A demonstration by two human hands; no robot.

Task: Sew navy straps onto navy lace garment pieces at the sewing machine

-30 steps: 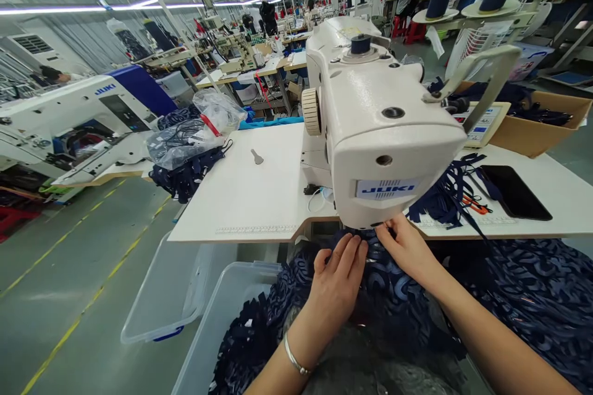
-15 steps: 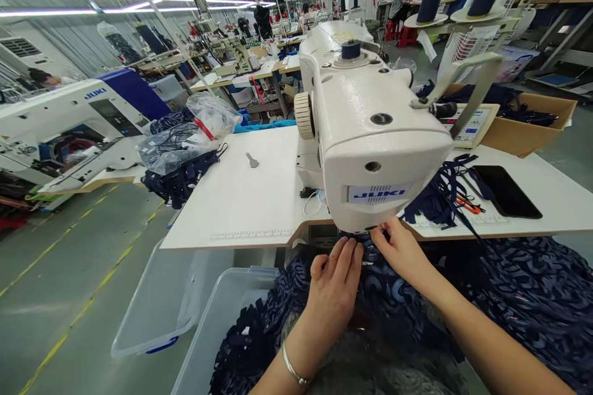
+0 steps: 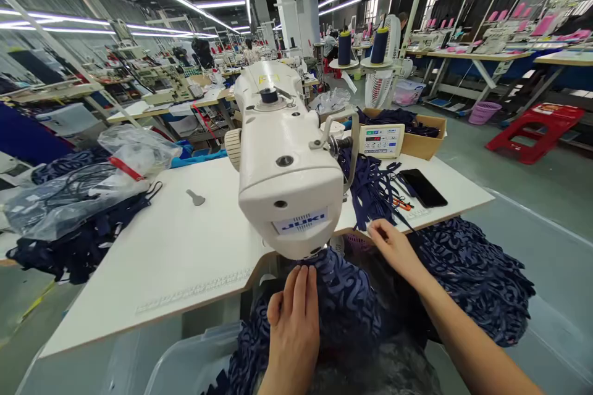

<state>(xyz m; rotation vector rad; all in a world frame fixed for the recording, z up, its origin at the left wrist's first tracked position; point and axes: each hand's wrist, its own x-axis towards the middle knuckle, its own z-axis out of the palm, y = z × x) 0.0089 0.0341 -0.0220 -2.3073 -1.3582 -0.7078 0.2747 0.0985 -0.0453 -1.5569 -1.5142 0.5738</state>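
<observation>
My left hand (image 3: 294,321) lies with fingers stretched forward on navy patterned fabric (image 3: 347,290) just in front of the sewing machine head (image 3: 291,197); its thumb is apart from the fingers. The needle area is hidden behind the head and my fingertips. My right hand (image 3: 393,250) is off to the right at the table edge, thumb and fingertips pinched together beside a heap of navy strips (image 3: 370,191). A small pale spot shows at those fingertips, too small to name. More navy fabric (image 3: 472,284) is bunched to the right of my forearm.
On the white table (image 3: 185,241) are a flat grey metal piece (image 3: 195,198), a black phone (image 3: 423,187) and orange-handled snips (image 3: 402,203). A control box (image 3: 382,141) and a cardboard box (image 3: 428,142) stand behind. Plastic-bagged goods (image 3: 92,191) lie left; a clear bin (image 3: 189,358) stands below.
My right hand has left the fabric by the needle and moved right to the strips at the table edge. My left hand stays on the fabric. The view has turned right.
</observation>
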